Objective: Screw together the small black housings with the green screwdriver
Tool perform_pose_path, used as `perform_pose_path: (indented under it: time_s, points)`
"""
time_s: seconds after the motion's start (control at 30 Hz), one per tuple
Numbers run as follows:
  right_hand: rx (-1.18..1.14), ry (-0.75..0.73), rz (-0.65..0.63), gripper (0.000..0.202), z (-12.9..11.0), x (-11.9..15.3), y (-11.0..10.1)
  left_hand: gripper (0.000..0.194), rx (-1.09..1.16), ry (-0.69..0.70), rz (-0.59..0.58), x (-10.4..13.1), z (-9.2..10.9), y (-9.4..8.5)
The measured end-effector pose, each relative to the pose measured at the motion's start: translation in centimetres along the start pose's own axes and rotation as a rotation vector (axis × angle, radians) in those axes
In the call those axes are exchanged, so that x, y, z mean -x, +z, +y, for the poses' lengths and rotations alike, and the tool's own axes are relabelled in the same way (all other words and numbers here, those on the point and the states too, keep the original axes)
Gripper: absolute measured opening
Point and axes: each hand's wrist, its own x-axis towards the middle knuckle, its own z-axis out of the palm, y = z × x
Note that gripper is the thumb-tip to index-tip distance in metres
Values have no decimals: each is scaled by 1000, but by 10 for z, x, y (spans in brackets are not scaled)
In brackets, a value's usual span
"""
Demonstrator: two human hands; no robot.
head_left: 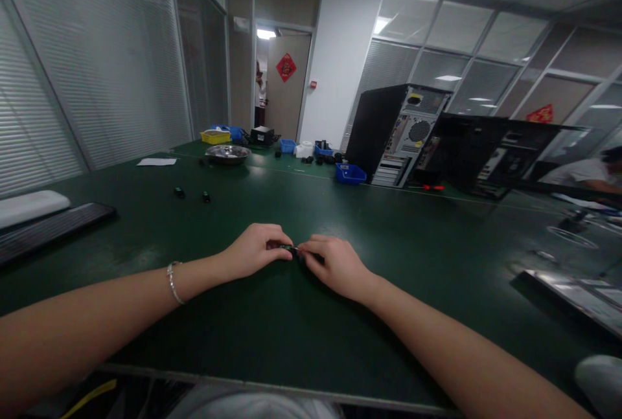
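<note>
My left hand (256,252), with a bracelet on its wrist, pinches a small dark piece with green on it (287,249) just above the green table (272,322). The piece is too small to name, and fingers cover part of it. My right hand (337,265) meets it from the other side, fingertips pressed together at its end; whatever they grip there is hidden. Two similar small black pieces lie on the table farther off to the left, one (179,192) beside the other (207,197).
A keyboard (53,231) lies at the left. Toward the back stand a metal bowl (227,155), a yellow tray (216,138) and a blue bin (350,174). A computer tower (379,127) and monitors (500,147) occupy the right, where another person (583,176) sits.
</note>
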Motion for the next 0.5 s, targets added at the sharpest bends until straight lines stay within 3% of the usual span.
perform_pose_path:
  time_s: [0.33, 0.5]
  points:
    - [13, -7, -12, 17, -2, -1, -4, 18, -28, 10, -8, 0, 4, 0]
    - [13, -52, 4, 20, -12, 1, -10, 10, -84, 20, -14, -3, 6, 3]
